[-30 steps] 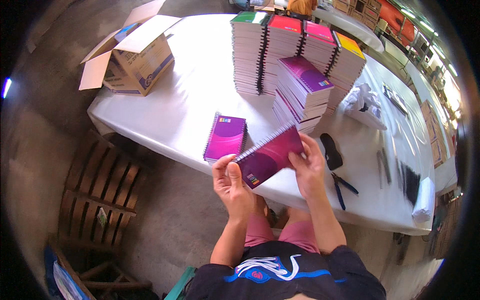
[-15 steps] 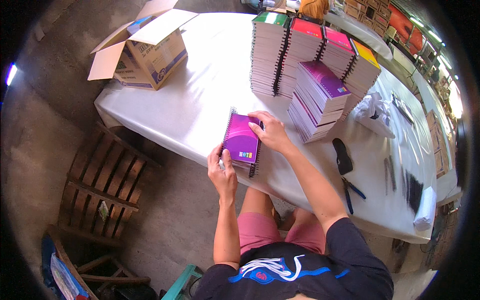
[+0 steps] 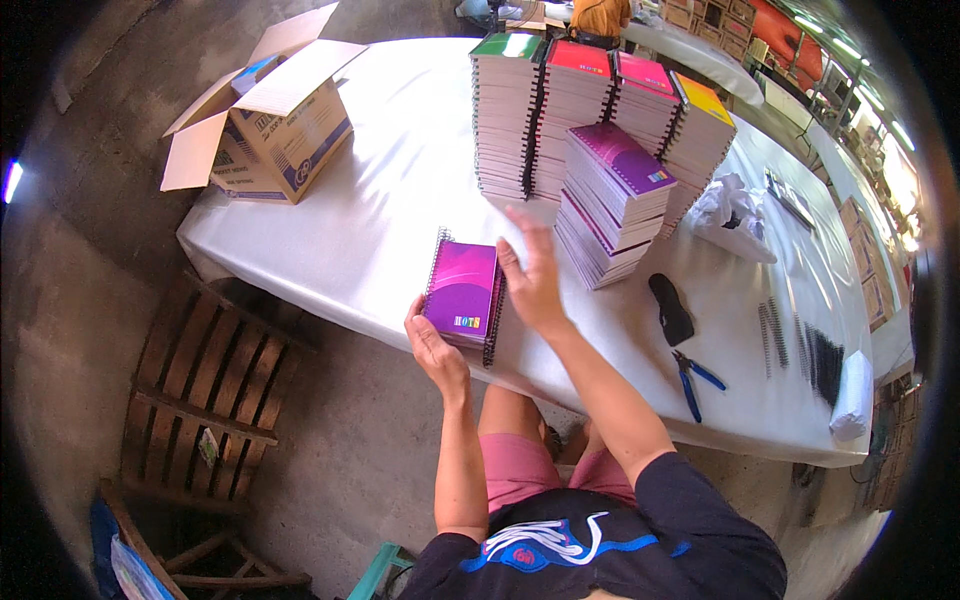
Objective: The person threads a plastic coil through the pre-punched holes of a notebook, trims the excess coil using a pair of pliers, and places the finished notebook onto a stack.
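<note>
A small stack of purple spiral notebooks (image 3: 462, 285) lies near the front edge of the white-covered table, black coils along both sides. My left hand (image 3: 437, 352) holds the stack at its lower left corner, fingers along the left side. Just off the stack's right side is my right hand (image 3: 533, 275), fingers spread and slightly blurred, with nothing in it. A taller pile of purple notebooks (image 3: 618, 205) stands to the right, in front of high stacks with green (image 3: 508, 110), red (image 3: 577, 110), pink (image 3: 645, 95) and yellow (image 3: 705, 105) covers.
An open cardboard box (image 3: 285, 145) stands at the table's far left. To my right lie blue-handled pliers (image 3: 693, 385), a black pouch-like object (image 3: 671, 310), loose black coils (image 3: 825, 365), a white roll (image 3: 851, 395) and a crumpled plastic bag (image 3: 735, 220). A slatted wooden chair (image 3: 205, 385) is at left.
My right hand has lifted off the top cover and opened beside the stack. My left thumb has slid off the cover toward the corner. The whole view has shifted slightly.
</note>
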Demonstrator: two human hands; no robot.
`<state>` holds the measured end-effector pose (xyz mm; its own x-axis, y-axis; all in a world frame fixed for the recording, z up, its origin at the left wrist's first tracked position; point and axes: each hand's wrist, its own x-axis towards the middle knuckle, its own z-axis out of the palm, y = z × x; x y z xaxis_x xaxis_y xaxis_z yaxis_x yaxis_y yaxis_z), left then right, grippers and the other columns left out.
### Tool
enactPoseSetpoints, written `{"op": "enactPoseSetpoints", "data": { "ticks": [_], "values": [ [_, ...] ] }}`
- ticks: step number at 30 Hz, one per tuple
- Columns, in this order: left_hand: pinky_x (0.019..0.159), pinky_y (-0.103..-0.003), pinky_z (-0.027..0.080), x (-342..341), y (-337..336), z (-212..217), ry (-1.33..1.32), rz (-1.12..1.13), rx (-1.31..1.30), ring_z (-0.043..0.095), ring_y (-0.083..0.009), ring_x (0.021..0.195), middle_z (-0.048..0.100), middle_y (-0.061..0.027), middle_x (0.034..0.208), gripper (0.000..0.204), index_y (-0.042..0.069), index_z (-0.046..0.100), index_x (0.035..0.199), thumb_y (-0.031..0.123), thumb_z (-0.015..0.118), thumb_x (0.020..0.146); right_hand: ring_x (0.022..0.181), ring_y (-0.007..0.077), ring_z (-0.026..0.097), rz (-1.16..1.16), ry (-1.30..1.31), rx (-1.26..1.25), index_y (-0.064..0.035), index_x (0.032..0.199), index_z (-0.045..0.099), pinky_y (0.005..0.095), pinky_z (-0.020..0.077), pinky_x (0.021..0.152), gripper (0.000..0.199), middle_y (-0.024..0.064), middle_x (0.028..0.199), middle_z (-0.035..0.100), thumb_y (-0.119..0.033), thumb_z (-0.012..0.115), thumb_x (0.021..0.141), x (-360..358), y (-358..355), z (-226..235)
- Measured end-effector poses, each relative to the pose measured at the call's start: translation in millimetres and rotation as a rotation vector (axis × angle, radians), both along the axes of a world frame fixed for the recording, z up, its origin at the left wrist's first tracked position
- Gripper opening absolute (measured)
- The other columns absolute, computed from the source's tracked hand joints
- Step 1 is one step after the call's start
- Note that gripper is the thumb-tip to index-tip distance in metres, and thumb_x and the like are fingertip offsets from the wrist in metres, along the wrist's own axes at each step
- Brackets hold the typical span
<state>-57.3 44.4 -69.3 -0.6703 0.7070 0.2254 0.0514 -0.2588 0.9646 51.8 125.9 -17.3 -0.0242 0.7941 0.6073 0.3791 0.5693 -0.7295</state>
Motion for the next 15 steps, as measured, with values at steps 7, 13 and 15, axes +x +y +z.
{"op": "enactPoseSetpoints", "data": {
  "ticks": [7,13,15],
  "values": [
    [0.111,-0.038,0.020,-4.1,-17.1,16.5,0.022,0.245,0.078,0.034,-0.0250,0.129,0.044,-0.0149,0.128,0.057,0.000,0.041,0.128,0.048,0.027,0.100,0.116,0.0275,0.051,-0.823,-0.497,0.210,-0.0104,0.126,0.056,0.0435,0.0385,0.095,0.051,0.0131,0.121,0.057,-0.035,0.065,0.082,136.5,40.7,115.6],
    [0.109,-0.044,0.027,19.3,-25.5,56.3,0.311,0.286,0.313,0.035,-0.0245,0.128,0.038,-0.0136,0.130,0.038,0.001,0.040,0.125,0.020,0.050,0.095,0.077,0.0291,0.067,-0.350,-0.461,-0.382,-0.0030,0.098,0.068,0.0376,0.0493,0.070,0.043,0.0135,0.074,0.068,-0.040,0.072,0.077,203.9,77.7,121.1],
    [0.109,-0.044,0.029,28.5,-28.1,68.8,0.455,0.261,0.411,0.037,-0.0261,0.128,0.037,-0.0143,0.131,0.046,0.002,0.037,0.131,0.009,0.055,0.089,0.067,0.0185,0.061,-0.473,-0.406,-0.177,-0.0026,0.095,0.068,0.0323,0.0467,0.064,0.038,0.0074,0.073,0.067,-0.036,0.073,0.079,197.0,63.6,125.0]
  ]
}}
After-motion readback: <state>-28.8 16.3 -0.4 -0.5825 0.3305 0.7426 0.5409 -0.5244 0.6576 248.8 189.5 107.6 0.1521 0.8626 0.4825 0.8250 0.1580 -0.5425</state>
